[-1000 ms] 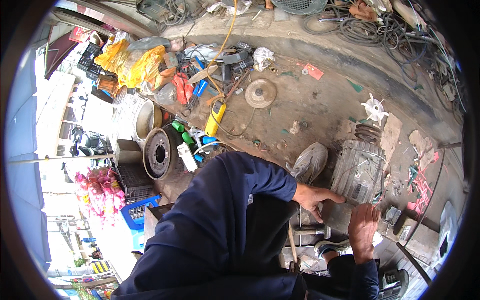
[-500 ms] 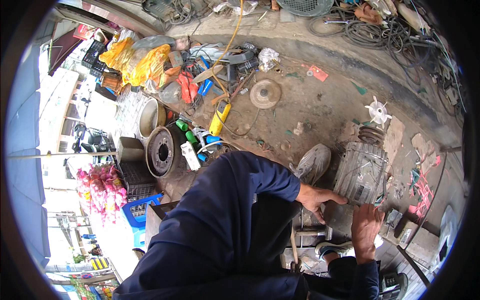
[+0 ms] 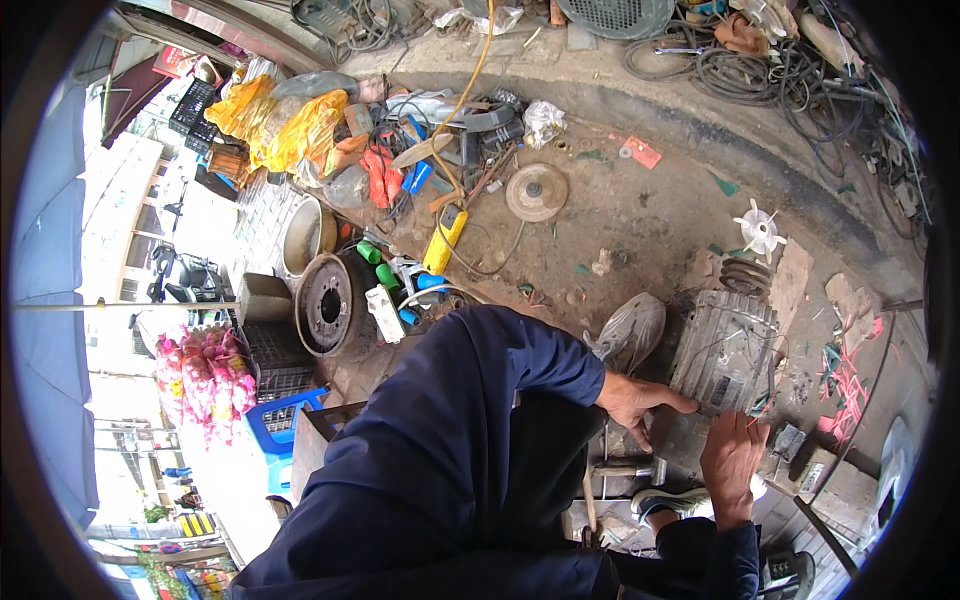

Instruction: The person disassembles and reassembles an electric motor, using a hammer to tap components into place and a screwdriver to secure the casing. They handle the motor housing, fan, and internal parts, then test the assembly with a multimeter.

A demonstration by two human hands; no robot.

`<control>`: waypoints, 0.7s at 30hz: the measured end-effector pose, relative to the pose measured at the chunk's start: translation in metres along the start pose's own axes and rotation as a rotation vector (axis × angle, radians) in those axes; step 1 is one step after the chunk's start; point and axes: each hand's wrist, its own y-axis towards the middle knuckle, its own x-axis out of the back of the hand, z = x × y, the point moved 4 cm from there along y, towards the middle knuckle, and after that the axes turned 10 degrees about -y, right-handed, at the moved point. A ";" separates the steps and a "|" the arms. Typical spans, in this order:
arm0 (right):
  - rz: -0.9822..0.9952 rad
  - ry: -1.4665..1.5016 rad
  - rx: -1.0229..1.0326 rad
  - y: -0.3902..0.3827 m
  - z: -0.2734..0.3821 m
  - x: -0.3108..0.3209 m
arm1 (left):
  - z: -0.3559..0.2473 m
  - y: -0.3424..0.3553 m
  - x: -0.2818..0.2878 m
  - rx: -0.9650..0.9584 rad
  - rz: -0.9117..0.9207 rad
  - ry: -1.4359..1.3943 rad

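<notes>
A grey finned electric motor (image 3: 728,335) lies on the ground at the right, thin wires trailing over it. Along its near edge rests my left hand (image 3: 640,402), fingers stretched out and thumb spread downward. Just right of it, my right hand (image 3: 733,462) is bent at the same edge, its fingertips drawn together. A bit of red wire shows by those fingertips; what they pinch is hidden. Below both hands is a dull grey boxy part (image 3: 680,440) joined to the motor's near end. A hammer (image 3: 630,470) lies close to my left hand.
A white fan wheel (image 3: 757,231) and a coiled spring-like part (image 3: 745,275) lie beyond the motor. Pink scraps (image 3: 848,395) are scattered to its right. A round metal disc (image 3: 536,192), a yellow power strip (image 3: 445,240) and a wheel rim (image 3: 328,305) lie farther left. Cables (image 3: 765,80) heap up behind.
The whole view has shifted slightly. Both hands stay at the motor's near edge, with only a slight change in my right hand's fingers.
</notes>
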 end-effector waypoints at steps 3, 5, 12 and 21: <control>-0.046 0.019 -0.016 -0.001 -0.001 0.003 | -0.001 -0.001 0.000 0.005 -0.020 0.003; -0.114 0.050 -0.042 -0.003 -0.001 0.007 | -0.002 -0.003 -0.002 0.004 -0.010 0.008; -0.075 0.036 -0.009 -0.002 0.001 0.003 | -0.002 -0.007 -0.006 -0.043 -0.117 0.025; -0.113 0.029 -0.024 -0.003 0.000 0.003 | -0.002 -0.008 -0.007 -0.058 -0.049 0.010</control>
